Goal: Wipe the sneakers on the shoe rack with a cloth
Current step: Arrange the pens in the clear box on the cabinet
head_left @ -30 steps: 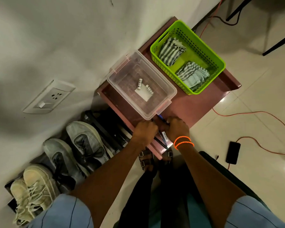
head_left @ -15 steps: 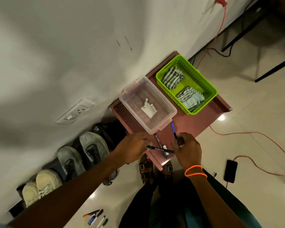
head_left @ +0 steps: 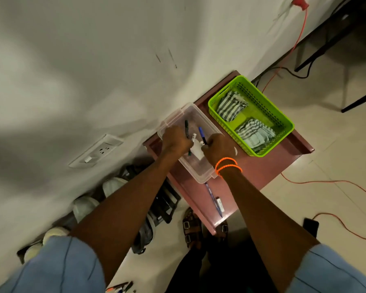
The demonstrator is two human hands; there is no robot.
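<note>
1. Head view, nearest first: some loose pens point(head_left: 119, 286) lie on the pale floor by the person's feet.
2. White and grey sneakers point(head_left: 87, 205) sit on the low dark shoe rack point(head_left: 166, 205) by the wall, partly hidden by the left arm. No cloth has touched them yet, I think.
3. A thin blue pen point(head_left: 213, 197) lies on the pink bench point(head_left: 262, 166), near its edge. A bump could knock it off.
4. The left hand point(head_left: 174, 141) pinches a dark green pen point(head_left: 186, 132) over the clear plastic box point(head_left: 199, 172). The right hand point(head_left: 217, 148) pinches a blue marker point(head_left: 202, 135) there too.
5. Striped grey cloths point(head_left: 253, 132) wait in the bright green basket point(head_left: 283, 121) behind. With both hands full, neither can take a cloth, so wiping may start late.
</note>
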